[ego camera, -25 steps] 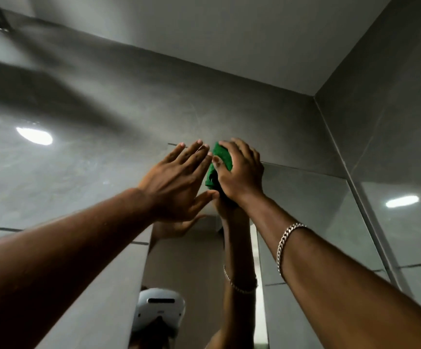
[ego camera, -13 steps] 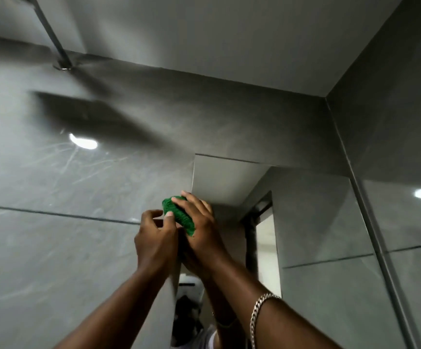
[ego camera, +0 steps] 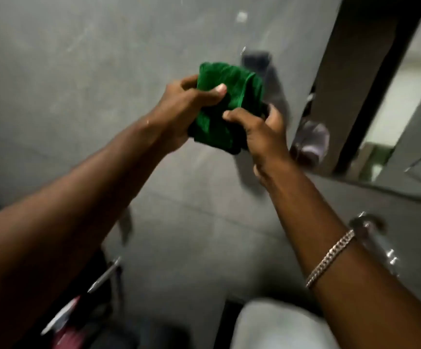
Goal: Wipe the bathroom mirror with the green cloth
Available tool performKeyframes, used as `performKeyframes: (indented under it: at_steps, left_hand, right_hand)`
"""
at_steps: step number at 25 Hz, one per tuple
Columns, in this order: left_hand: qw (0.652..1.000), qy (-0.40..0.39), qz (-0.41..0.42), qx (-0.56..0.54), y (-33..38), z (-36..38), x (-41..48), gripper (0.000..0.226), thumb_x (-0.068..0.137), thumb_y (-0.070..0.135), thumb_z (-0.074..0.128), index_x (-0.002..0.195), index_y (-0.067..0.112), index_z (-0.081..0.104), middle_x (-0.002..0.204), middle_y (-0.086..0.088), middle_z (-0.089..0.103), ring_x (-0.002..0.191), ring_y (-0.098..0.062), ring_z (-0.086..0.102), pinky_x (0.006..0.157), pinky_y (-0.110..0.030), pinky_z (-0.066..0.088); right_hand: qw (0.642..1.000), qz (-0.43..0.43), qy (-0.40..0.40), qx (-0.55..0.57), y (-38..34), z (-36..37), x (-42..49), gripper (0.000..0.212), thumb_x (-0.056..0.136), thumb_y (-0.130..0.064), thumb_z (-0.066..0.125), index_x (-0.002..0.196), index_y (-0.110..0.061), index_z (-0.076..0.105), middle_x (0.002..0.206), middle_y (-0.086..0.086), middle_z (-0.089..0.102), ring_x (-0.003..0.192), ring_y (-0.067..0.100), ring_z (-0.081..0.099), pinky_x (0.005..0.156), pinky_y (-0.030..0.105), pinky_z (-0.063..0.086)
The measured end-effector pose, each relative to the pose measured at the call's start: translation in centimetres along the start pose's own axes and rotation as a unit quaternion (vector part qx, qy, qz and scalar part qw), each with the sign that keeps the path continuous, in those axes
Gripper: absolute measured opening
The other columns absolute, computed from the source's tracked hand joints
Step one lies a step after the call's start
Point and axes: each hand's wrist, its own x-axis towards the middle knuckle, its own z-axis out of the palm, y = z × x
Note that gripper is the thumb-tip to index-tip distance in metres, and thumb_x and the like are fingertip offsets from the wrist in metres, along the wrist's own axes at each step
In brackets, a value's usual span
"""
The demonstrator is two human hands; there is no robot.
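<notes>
Both my hands hold the green cloth [ego camera: 225, 104] in mid-air, away from the glass. My left hand [ego camera: 179, 109] grips its upper left part with the thumb on top. My right hand [ego camera: 262, 132] pinches its lower right edge; a silver chain bracelet [ego camera: 330, 258] sits on that wrist. The cloth is bunched and folded between them. The mirror [ego camera: 380, 96] runs along the right side of the view and shows a reflected doorway and blurred reflections of my arms. The view is motion-blurred.
A grey tiled wall [ego camera: 78, 71] fills the left and centre. A chrome tap [ego camera: 373, 235] stands at the right above a white basin [ego camera: 274, 326] at the bottom. Dark and red items with a chrome bar [ego camera: 98, 285] lie at the lower left.
My hands came off the top of the mirror and dropped down together. The view swung from the ceiling down toward the basin. The left hand now grips the cloth too.
</notes>
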Motion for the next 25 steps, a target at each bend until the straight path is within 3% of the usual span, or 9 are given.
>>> performKeyframes:
  at_steps: [2,5,10,12,16,19,22,25]
  left_hand:
    - [0.996,0.036,-0.063,0.051,-4.4,-5.7,-3.6,0.029,0.082,0.009,0.067,0.109,-0.002,0.065,0.102,-0.020,0.070,0.092,-0.032,0.070,0.080,-0.047,0.059]
    - [0.980,0.109,-0.140,0.089,-11.4,-12.4,-7.5,0.024,0.080,0.009,0.070,0.101,-0.002,0.068,0.093,-0.017,0.071,0.083,-0.030,0.070,0.084,-0.048,0.058]
    - [0.895,0.235,-0.343,0.161,-26.6,-25.2,-15.0,0.030,0.078,0.010,0.073,0.105,-0.002,0.066,0.106,-0.026,0.069,0.090,-0.031,0.067,0.090,-0.049,0.055]
    - [0.860,0.221,-0.410,0.209,-32.3,-29.2,-19.0,0.022,0.082,0.007,0.068,0.101,-0.002,0.067,0.103,-0.024,0.071,0.088,-0.030,0.066,0.089,-0.049,0.055]
    - [0.833,0.154,-0.473,0.244,-41.9,-35.2,-26.1,0.022,0.082,-0.009,0.052,0.099,-0.005,0.067,0.092,-0.018,0.067,0.080,-0.023,0.060,0.076,-0.035,0.053]
    - [0.809,0.179,-0.530,0.178,-47.1,-37.7,-29.7,0.035,0.079,-0.016,0.044,0.106,-0.005,0.063,0.094,-0.016,0.066,0.071,-0.021,0.060,0.070,-0.031,0.053]
    - [0.800,0.149,-0.563,0.142,-49.3,-38.9,-31.7,0.041,0.076,-0.018,0.042,0.109,-0.002,0.062,0.085,-0.009,0.066,0.066,-0.015,0.062,0.052,-0.018,0.054]
    - [0.808,0.116,-0.563,0.129,-49.1,-38.4,-31.4,0.045,0.078,-0.019,0.040,0.094,0.012,0.070,0.073,0.002,0.072,0.056,-0.009,0.067,0.045,-0.018,0.052]
  right_hand:
    - [0.993,0.114,0.003,0.014,6.3,2.8,-5.1,0.055,0.057,-0.012,0.084,0.108,-0.008,0.064,0.102,0.013,0.075,0.088,0.026,0.074,0.076,0.047,0.063]
    - [0.972,0.233,0.044,0.000,14.2,5.9,-9.8,0.049,0.061,-0.006,0.083,0.106,-0.005,0.065,0.100,0.016,0.074,0.088,0.030,0.073,0.078,0.051,0.062]
    - [0.892,0.439,0.109,-0.009,32.5,12.1,-20.9,0.046,0.069,0.008,0.074,0.114,0.003,0.062,0.112,0.026,0.070,0.098,0.039,0.069,0.087,0.053,0.058]
    - [0.856,0.496,0.149,0.002,39.1,12.9,-25.2,0.046,0.072,0.013,0.069,0.117,0.006,0.060,0.115,0.029,0.068,0.093,0.036,0.068,0.084,0.051,0.058]
    - [0.806,0.563,0.181,-0.025,50.6,13.0,-33.0,0.039,0.078,0.012,0.065,0.115,0.004,0.061,0.113,0.030,0.068,0.091,0.036,0.068,0.083,0.051,0.057]
    - [0.797,0.579,0.148,-0.089,56.2,13.0,-37.1,0.041,0.079,0.007,0.066,0.119,-0.002,0.060,0.114,0.023,0.069,0.100,0.038,0.068,0.088,0.054,0.057]
    - [0.780,0.606,0.125,-0.095,59.8,12.9,-39.8,0.050,0.080,0.015,0.057,0.128,-0.002,0.053,0.115,0.021,0.066,0.100,0.034,0.065,0.081,0.045,0.058]
    - [0.752,0.645,0.068,-0.114,60.4,12.7,-40.1,0.049,0.081,0.012,0.057,0.128,-0.003,0.051,0.117,0.018,0.065,0.099,0.030,0.063,0.074,0.035,0.056]
